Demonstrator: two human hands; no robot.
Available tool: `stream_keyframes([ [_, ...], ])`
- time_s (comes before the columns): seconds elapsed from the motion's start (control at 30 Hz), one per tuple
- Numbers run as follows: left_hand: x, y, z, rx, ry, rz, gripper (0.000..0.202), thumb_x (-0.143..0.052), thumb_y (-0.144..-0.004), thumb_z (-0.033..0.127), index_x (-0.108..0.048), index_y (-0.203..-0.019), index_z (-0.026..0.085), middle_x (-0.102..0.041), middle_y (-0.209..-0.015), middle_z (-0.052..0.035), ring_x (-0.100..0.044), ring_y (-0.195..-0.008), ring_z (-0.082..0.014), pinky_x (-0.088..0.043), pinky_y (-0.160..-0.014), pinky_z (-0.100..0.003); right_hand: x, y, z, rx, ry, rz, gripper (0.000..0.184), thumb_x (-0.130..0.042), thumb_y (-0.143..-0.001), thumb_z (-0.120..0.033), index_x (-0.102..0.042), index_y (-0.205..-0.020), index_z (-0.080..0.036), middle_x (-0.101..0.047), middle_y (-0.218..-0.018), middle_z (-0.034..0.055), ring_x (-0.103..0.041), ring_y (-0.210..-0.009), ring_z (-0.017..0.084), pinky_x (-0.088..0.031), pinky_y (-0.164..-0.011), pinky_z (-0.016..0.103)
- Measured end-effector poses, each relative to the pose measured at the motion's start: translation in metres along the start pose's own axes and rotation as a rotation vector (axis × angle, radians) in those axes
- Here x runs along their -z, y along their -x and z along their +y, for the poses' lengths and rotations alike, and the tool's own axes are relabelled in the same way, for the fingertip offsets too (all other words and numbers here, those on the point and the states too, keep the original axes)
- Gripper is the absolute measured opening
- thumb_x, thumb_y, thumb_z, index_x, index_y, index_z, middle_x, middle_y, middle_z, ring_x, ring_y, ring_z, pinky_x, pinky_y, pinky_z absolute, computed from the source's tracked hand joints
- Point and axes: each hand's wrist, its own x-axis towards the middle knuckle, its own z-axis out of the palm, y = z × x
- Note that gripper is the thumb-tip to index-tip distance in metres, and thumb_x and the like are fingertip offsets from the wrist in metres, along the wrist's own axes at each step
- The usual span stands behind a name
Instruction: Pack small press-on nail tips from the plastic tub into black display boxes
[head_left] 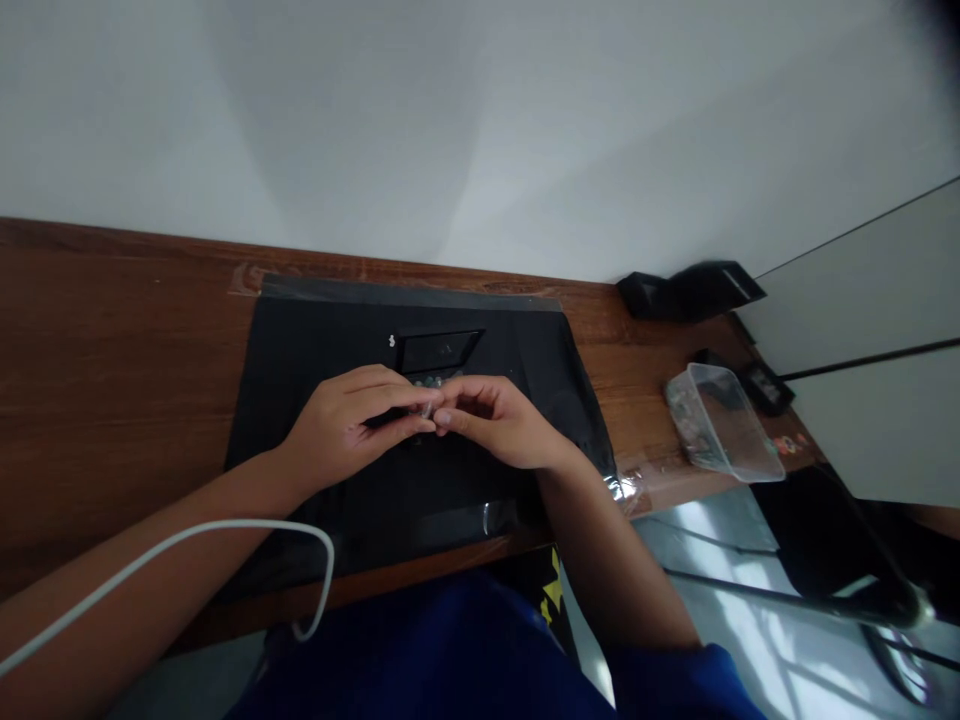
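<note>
My left hand (352, 425) and my right hand (495, 420) meet over a black mat (315, 340) on a wooden desk (112, 340). Their fingertips pinch together on a small pale piece (429, 410), too small to name. Both hands are closed in a pinch. Just behind the fingers lies a small black tray (439, 350), with a few tiny greenish parts (435, 380) at its near edge. A dark flat piece shows under my left fingers.
A clear plastic container (720, 420) stands at the desk's right end, beside black holders (690, 290) by the wall. A white cable (225, 530) loops over my left forearm. A dark chair (840, 560) stands to the right, below the desk edge.
</note>
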Motion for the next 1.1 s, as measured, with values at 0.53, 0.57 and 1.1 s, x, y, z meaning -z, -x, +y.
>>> stream_keyframes([
  [0.53,-0.001,0.01,-0.011,0.224,-0.124,-0.287,0.024,-0.073,-0.105,0.048,-0.086,-0.105,0.028,-0.063,-0.059,0.0085,-0.06,-0.054,-0.0113,-0.046,-0.069,-0.03,0.034,0.011,0.018,0.323,0.793,0.484,0.022,-0.068,-0.107,-0.031,-0.086,-0.119,-0.025,-0.081,-0.095,0.0057,-0.067,-0.077,0.018,-0.055,-0.075,0.032],
  [0.57,-0.001,0.011,-0.012,0.236,-0.141,-0.295,0.026,-0.073,-0.105,0.05,-0.086,-0.105,0.028,-0.062,-0.058,0.0084,-0.06,-0.053,-0.0116,-0.045,-0.068,-0.031,0.033,0.011,0.017,0.323,0.805,0.468,0.023,-0.067,-0.107,-0.03,-0.085,-0.119,-0.025,-0.08,-0.093,0.0054,-0.066,-0.077,0.018,-0.054,-0.075,0.032],
  [1.1,0.001,0.012,-0.017,0.33,-0.182,-0.351,0.024,-0.076,-0.097,0.05,-0.085,-0.107,0.03,-0.067,-0.061,0.0081,-0.062,-0.054,-0.0135,-0.045,-0.068,-0.033,0.019,0.009,0.024,0.361,0.788,0.252,0.019,-0.071,-0.105,-0.029,-0.087,-0.112,-0.023,-0.084,-0.106,0.0088,-0.076,-0.089,0.018,-0.058,-0.078,0.03],
])
